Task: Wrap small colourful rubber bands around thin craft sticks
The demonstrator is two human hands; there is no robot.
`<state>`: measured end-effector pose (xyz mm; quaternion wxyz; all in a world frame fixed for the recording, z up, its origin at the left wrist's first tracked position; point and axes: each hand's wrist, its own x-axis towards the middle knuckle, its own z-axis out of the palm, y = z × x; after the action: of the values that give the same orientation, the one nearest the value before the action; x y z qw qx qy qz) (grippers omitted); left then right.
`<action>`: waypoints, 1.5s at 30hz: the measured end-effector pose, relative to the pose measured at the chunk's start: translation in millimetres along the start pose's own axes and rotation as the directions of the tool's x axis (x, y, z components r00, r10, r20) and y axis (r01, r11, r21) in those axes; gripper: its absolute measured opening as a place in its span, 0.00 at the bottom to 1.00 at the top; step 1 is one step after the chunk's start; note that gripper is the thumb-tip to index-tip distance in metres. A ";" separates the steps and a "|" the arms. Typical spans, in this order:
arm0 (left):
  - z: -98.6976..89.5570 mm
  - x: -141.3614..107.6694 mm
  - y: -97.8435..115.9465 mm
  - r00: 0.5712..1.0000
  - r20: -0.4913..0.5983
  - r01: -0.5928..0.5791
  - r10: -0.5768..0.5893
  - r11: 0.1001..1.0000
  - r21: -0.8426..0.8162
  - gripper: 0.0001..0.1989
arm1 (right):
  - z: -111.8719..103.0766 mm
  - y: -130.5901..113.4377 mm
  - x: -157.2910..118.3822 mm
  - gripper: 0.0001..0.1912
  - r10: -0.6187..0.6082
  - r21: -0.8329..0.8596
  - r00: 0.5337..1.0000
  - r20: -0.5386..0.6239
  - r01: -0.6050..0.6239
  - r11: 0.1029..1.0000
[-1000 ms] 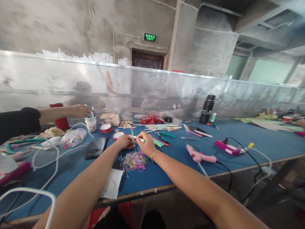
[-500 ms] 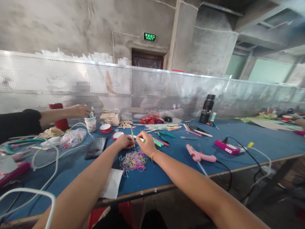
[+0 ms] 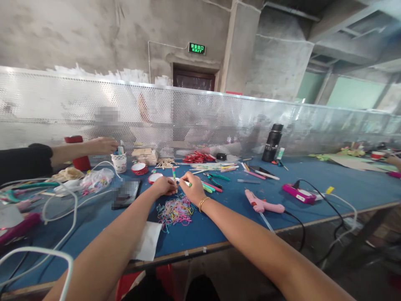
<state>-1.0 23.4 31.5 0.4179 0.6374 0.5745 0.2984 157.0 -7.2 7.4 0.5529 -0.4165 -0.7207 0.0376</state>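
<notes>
My left hand is closed on a thin wooden craft stick, held upright, with green and red colouring on its upper part. My right hand, a gold bracelet on its wrist, grips a white marker pen with a green end. The pen's tip points left, close to the stick; whether it touches cannot be told. Just below both hands lies a tangled heap of coloured rubber bands. Beyond the left hand is a red-rimmed round roll or tin. Several coloured markers lie beside my right hand.
Pliers and a pink glue gun lie to the right, near a magenta power strip. A black bottle stands behind. At left, another person's hand is by a pen cup; white cables loop nearby.
My hands stay almost in place, the marker still beside the stick. At the left, the other person's hand has shifted slightly at the pen cup.
</notes>
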 end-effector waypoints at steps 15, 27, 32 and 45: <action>0.2 -0.1 0.5 1.000 0.001 -0.001 0.001 1.000 0.012 0.11 | -1.2 1.8 0.2 0.07 0.008 -0.002 1.000 -0.006 -0.008 1.000; -0.9 0.3 -1.2 0.999 0.027 -0.031 0.031 0.999 0.016 0.10 | -1.4 0.7 0.0 0.08 0.023 0.028 1.000 -0.002 -0.023 0.999; -0.8 0.2 -0.9 1.000 0.023 -0.019 0.018 1.000 0.024 0.10 | -0.3 0.6 0.1 0.07 0.007 0.025 1.000 0.015 -0.007 1.000; -0.8 4.6 -4.4 0.999 0.022 -0.032 0.032 0.999 -0.011 0.09 | -1.3 1.4 0.2 0.07 -0.013 -0.067 1.000 -0.007 0.012 0.998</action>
<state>-3.1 28.0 27.6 0.4230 0.6474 0.5580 0.3009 158.8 -6.8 7.4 0.5417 -0.4305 -0.7220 0.0085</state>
